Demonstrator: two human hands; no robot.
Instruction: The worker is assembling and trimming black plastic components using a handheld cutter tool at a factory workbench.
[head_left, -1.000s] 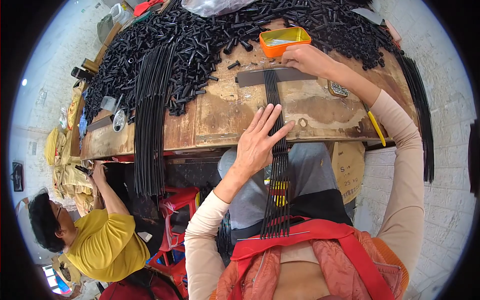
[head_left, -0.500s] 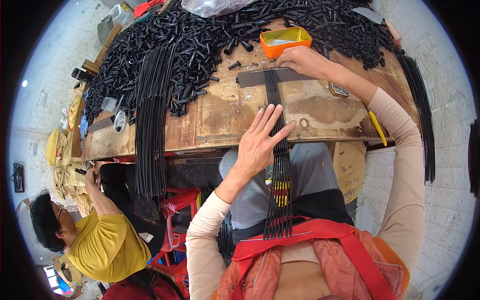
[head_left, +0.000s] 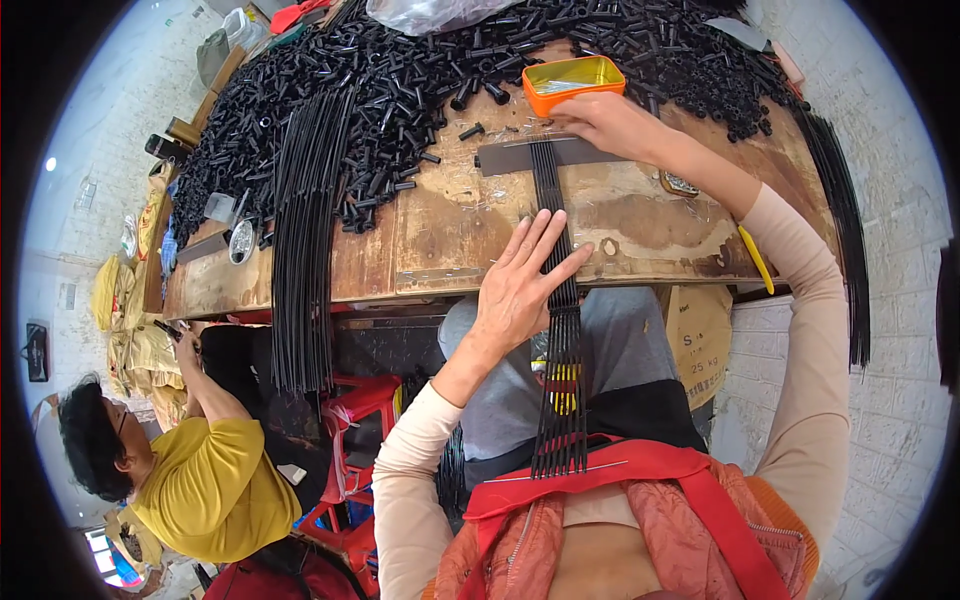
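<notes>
My left hand [head_left: 518, 285] lies on a row of thin black rods [head_left: 562, 350] with its fingers stretched out, resting flat over them near the table edge. The rods run from my lap up onto the table, and their far ends cross a dark flat bar [head_left: 506, 159]. Beside those far ends my right hand [head_left: 608, 125] has its fingers bent together in a pinch, just in front of an orange box [head_left: 538, 100] of thin, shiny pieces. Whatever its fingertips hold is too small to make out.
Black tubular parts [head_left: 400, 85] are heaped along the back of the wooden table [head_left: 440, 235]. A bundle of black rods [head_left: 300, 250] hangs over the edge at left. A yellow handle [head_left: 755, 255] lies right. A person in yellow [head_left: 210, 480] sits at far left.
My right hand has shifted slightly, its fingertips a little to the left near the box. My left hand stays on the rods. The other person's arm has moved slightly.
</notes>
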